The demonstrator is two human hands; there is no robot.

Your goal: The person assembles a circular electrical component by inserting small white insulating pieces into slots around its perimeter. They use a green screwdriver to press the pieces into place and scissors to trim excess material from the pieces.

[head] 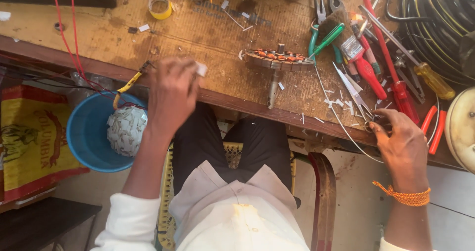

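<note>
My left hand hovers over the near edge of the wooden workbench, pinching a small white paper slip between its fingertips. My right hand rests at the bench edge, its fingers closed on the ring handles of a pair of scissors that lie on the bench. A thin wire curves past that hand. Between my hands lies a round motor stator with copper windings on a shaft.
A blue bucket holding a ball of white paper scraps stands lower left, below red wires. Screwdrivers, pliers, a brush, a yellow tape roll and coiled cable crowd the bench.
</note>
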